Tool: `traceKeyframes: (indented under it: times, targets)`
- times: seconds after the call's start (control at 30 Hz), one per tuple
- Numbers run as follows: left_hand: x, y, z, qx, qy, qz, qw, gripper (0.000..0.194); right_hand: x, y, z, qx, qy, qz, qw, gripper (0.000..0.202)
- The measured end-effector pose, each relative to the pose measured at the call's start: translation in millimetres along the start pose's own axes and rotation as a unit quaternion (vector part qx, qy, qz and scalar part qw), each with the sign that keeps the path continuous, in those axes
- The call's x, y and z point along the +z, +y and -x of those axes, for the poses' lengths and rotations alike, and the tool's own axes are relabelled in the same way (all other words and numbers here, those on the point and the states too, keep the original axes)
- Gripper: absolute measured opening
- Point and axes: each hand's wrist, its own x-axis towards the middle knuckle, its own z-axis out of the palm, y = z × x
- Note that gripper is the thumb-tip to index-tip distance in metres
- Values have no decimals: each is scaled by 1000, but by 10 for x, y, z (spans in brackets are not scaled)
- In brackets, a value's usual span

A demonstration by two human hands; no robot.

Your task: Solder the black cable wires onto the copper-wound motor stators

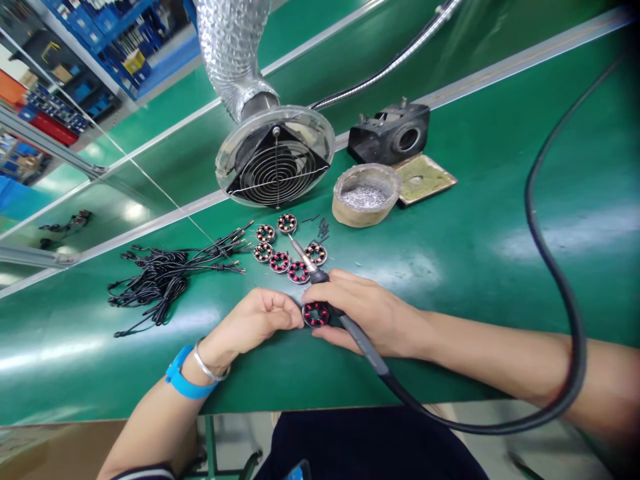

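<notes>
A soldering iron (pixel 363 343) lies through my right hand (pixel 370 310), its metal tip pointing up and away from me. The same hand's fingers also grip a small motor stator (pixel 316 314) with red windings. My left hand (pixel 265 317) is closed in a pinch at the stator's left edge; whatever sits between its fingertips is hidden. Just beyond my hands several more stators stand in a loose group, some with red windings (pixel 299 271) and some with copper-coloured ones (pixel 287 223). The iron's tip passes above this group.
Black cables (pixel 160 277) are heaped on the left of the green bench (pixel 450 267). A fume extractor hood (pixel 275 160) hangs over the back. Behind right are a round tub of metallic shavings (pixel 365 210), a sponge tray (pixel 427 179) and a black iron stand (pixel 390 133). Small black tubes (pixel 323 228) lie nearby.
</notes>
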Motion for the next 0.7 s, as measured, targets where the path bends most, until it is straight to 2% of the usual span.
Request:
traceKeyframes:
  times: [0.07, 0.1, 0.17, 0.27, 0.4, 0.5, 0.6, 0.7]
  targets:
    - [-52, -7, 2, -7, -17, -8, 1000, 16, -10, -6, -4, 3, -6, 0, 1000, 24]
    - [-72, -3, -4, 3, -6, -26, 1000, 16, -16, -11, -6, 3, -9, 0, 1000, 24]
    - [-84, 12, -32, 46, 51, -83, 994, 18, -24, -20, -10, 7, -11, -2, 1000, 26]
    - [-33, 37, -69, 109, 129, -180, 969, 22, -19, -21, -6, 6, -5, 1, 1000, 30]
    - [38, 84, 1, 139, 132, -333, 923, 18, -4, -9, 6, 4, -1, 9, 1000, 30]
    - [29, 128, 102, 144, 125, -398, 897, 17, -7, -16, 7, 9, -2, 4, 1000, 27]
    - [21, 116, 124, 134, 103, -384, 908, 14, 0, -27, 12, 17, -8, -8, 1000, 29]
    - [57, 33, 26, 95, 66, -239, 964, 12, 29, -16, 32, 17, -11, -18, 1000, 33]
